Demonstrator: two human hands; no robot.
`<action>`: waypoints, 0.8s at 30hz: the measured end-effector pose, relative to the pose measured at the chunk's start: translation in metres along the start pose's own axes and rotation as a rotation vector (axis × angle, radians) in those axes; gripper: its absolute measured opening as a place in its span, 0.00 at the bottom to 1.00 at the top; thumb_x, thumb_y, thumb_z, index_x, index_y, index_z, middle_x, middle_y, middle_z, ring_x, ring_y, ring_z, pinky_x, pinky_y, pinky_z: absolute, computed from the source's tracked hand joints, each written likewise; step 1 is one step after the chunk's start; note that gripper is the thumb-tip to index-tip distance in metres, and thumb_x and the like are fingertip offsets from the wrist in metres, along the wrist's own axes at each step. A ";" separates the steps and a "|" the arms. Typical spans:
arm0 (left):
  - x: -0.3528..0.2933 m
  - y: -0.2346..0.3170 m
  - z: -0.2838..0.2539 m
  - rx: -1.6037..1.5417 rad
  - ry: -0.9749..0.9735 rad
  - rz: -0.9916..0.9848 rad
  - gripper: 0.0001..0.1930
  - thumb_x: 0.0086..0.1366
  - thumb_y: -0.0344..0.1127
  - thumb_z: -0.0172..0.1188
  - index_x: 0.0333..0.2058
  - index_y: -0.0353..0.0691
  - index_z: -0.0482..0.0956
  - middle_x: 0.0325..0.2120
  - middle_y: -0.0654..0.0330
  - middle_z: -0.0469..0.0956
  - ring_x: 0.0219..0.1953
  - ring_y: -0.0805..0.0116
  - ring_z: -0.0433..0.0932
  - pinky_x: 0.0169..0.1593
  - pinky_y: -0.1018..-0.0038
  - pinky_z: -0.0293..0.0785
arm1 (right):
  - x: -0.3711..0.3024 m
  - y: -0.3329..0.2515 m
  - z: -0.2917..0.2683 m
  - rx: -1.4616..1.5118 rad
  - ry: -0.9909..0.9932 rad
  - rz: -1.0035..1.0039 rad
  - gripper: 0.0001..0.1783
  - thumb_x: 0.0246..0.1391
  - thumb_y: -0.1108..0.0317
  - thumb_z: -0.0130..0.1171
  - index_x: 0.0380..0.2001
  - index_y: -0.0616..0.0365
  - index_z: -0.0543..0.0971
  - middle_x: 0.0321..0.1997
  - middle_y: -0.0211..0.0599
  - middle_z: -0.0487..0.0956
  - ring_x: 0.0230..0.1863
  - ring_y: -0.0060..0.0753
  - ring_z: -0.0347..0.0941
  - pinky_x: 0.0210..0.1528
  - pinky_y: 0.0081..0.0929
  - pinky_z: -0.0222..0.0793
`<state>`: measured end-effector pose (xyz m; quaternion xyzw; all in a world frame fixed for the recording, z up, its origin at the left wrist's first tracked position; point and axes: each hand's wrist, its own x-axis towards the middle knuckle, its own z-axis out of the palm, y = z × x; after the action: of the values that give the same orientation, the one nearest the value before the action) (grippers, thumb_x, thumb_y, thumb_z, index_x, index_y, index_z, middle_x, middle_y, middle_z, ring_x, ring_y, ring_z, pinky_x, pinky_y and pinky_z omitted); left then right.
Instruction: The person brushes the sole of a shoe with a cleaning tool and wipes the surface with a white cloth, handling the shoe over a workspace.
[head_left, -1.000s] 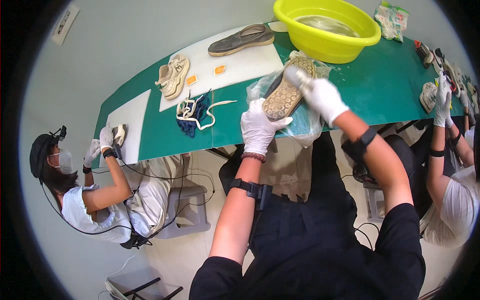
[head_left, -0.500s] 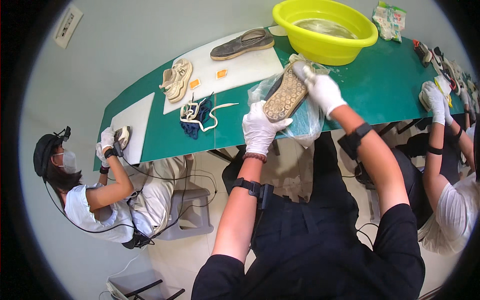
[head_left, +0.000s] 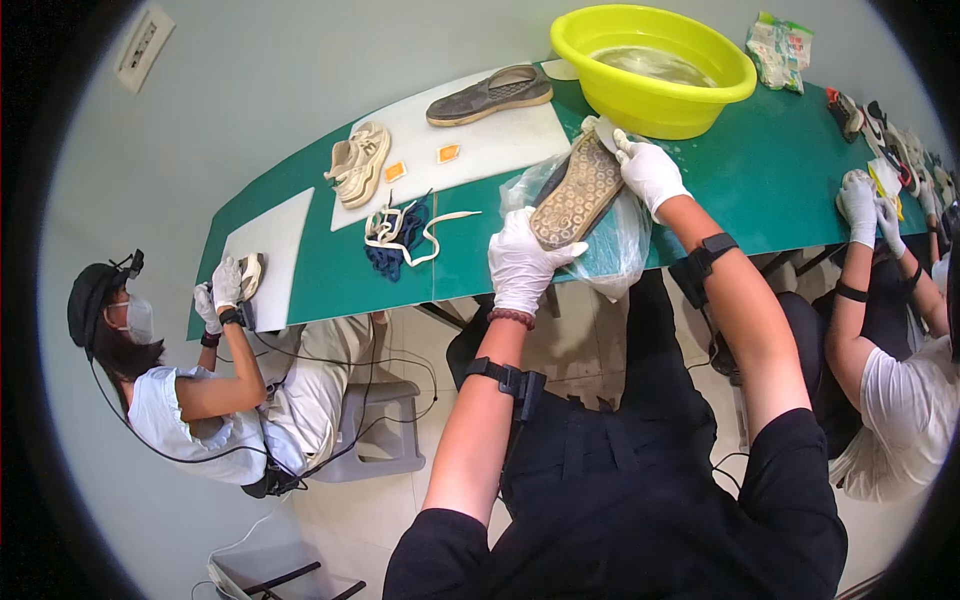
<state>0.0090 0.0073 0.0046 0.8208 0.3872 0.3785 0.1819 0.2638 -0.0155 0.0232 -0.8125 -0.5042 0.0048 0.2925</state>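
Over the table's front edge, a dark shoe (head_left: 577,196) is held with its tan, studded sole turned up. Its lower end is gripped by my gloved left hand (head_left: 524,258), the thumb stretched along the side. At the shoe's upper end, my gloved right hand (head_left: 652,176) is closed on a pale grey, soft-looking cloth (head_left: 606,133), which touches the sole's edge. Part of the cloth is hidden by the fingers. Beneath the shoe lies a clear plastic bag (head_left: 622,255), hanging a little over the table edge.
Just beyond the shoe stands a yellow basin (head_left: 650,110) of water. A matching dark shoe (head_left: 490,97), a beige sneaker (head_left: 360,165), orange packets (head_left: 447,153) and laces (head_left: 430,222) lie to the left. Co-workers sit on both sides, handling shoes.
My right hand has slid slightly down along the sole's right edge, and the cloth now shows flatter at the tip. My left hand keeps its grip on the shoe.
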 end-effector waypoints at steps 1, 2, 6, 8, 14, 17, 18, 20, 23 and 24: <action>-0.002 -0.004 0.000 0.016 0.018 0.007 0.38 0.36 0.57 0.82 0.42 0.39 0.79 0.35 0.53 0.81 0.35 0.52 0.83 0.40 0.61 0.80 | -0.010 -0.017 0.000 -0.032 -0.070 -0.029 0.23 0.68 0.55 0.46 0.63 0.44 0.73 0.42 0.58 0.81 0.44 0.60 0.79 0.47 0.47 0.74; -0.003 -0.009 -0.002 0.019 0.022 -0.001 0.38 0.36 0.57 0.82 0.42 0.39 0.79 0.35 0.53 0.81 0.35 0.52 0.83 0.40 0.61 0.80 | -0.023 -0.035 0.001 -0.064 -0.139 -0.058 0.23 0.68 0.56 0.47 0.63 0.43 0.73 0.40 0.58 0.81 0.41 0.61 0.79 0.45 0.49 0.74; -0.004 -0.014 0.002 -0.006 0.073 0.032 0.39 0.35 0.60 0.81 0.40 0.39 0.77 0.33 0.53 0.79 0.34 0.49 0.81 0.39 0.60 0.78 | -0.115 -0.085 -0.004 0.117 -0.251 -0.332 0.20 0.63 0.58 0.49 0.56 0.45 0.79 0.32 0.55 0.82 0.34 0.60 0.80 0.40 0.51 0.76; -0.004 -0.016 0.000 -0.120 0.069 -0.051 0.39 0.35 0.60 0.80 0.41 0.39 0.77 0.34 0.53 0.79 0.34 0.49 0.80 0.39 0.60 0.78 | -0.114 -0.085 -0.013 0.120 -0.272 -0.332 0.21 0.63 0.57 0.49 0.57 0.42 0.79 0.32 0.55 0.81 0.34 0.59 0.79 0.39 0.51 0.76; -0.002 -0.005 0.000 0.064 0.055 0.063 0.39 0.35 0.58 0.82 0.41 0.39 0.78 0.36 0.53 0.80 0.37 0.52 0.82 0.40 0.62 0.80 | -0.004 -0.009 -0.005 -0.001 -0.008 -0.014 0.22 0.67 0.53 0.48 0.56 0.50 0.78 0.43 0.55 0.82 0.45 0.59 0.79 0.49 0.45 0.74; -0.001 -0.007 0.002 0.032 0.071 0.042 0.40 0.34 0.59 0.82 0.41 0.39 0.79 0.35 0.54 0.80 0.36 0.52 0.82 0.40 0.62 0.80 | -0.005 -0.015 0.001 -0.024 -0.031 -0.011 0.22 0.66 0.56 0.49 0.60 0.45 0.76 0.41 0.57 0.81 0.43 0.62 0.79 0.47 0.46 0.74; -0.004 -0.012 0.001 0.068 0.091 0.057 0.40 0.34 0.59 0.82 0.41 0.38 0.79 0.35 0.54 0.80 0.35 0.52 0.82 0.40 0.62 0.80 | -0.021 -0.032 0.003 -0.025 -0.076 -0.056 0.23 0.65 0.57 0.50 0.62 0.43 0.75 0.40 0.58 0.81 0.41 0.63 0.79 0.46 0.47 0.74; -0.004 -0.009 -0.001 0.105 0.093 0.066 0.39 0.34 0.58 0.82 0.42 0.39 0.78 0.35 0.54 0.80 0.35 0.51 0.82 0.40 0.61 0.80 | -0.067 -0.055 0.001 -0.031 -0.190 -0.118 0.24 0.64 0.59 0.53 0.63 0.39 0.73 0.37 0.59 0.80 0.36 0.64 0.78 0.41 0.48 0.75; -0.003 -0.015 0.003 0.063 0.042 0.058 0.40 0.33 0.57 0.82 0.42 0.39 0.77 0.36 0.55 0.78 0.36 0.50 0.79 0.41 0.60 0.77 | -0.128 -0.072 -0.002 0.157 -0.191 -0.339 0.27 0.62 0.61 0.56 0.65 0.33 0.71 0.33 0.58 0.79 0.31 0.63 0.77 0.36 0.49 0.75; -0.003 -0.015 0.004 0.062 0.039 0.061 0.40 0.33 0.57 0.82 0.42 0.39 0.77 0.36 0.55 0.78 0.36 0.50 0.79 0.41 0.60 0.77 | -0.134 -0.072 -0.002 0.210 -0.185 -0.394 0.28 0.62 0.60 0.56 0.65 0.31 0.71 0.32 0.59 0.79 0.31 0.64 0.77 0.36 0.50 0.75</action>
<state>0.0034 0.0147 -0.0080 0.8299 0.3771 0.3875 0.1372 0.1394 -0.1037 0.0207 -0.6598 -0.6742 0.0746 0.3234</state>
